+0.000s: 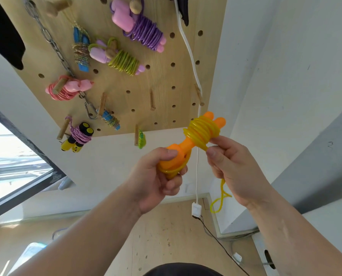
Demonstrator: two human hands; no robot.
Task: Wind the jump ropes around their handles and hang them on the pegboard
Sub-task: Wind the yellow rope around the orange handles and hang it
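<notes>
left hand (pixel 162 176) clenched on orange handles (pixel 178 156) | right hand (pixel 229 164) pinches yellow rope (pixel 203 132) just below coil | rope light, springy, slick: keep tension | tail (pixel 220 200) dangles below right hand | pegboard (pixel 126 80) above

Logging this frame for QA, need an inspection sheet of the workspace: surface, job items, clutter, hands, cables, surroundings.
Surface: wooden pegboard, several wooden pegs free.
Job's things: orange handles with yellow rope partly wound, loose tail hanging; wound ropes already hung, e.g. purple rope.
Clutter: metal chain with carabiner on board.
Hands: left hand grips the handles; right hand pinches the rope.
Cables: white cable down to adapter; black wire on floor.
Surroundings: white walls, window at left, wood floor.
</notes>
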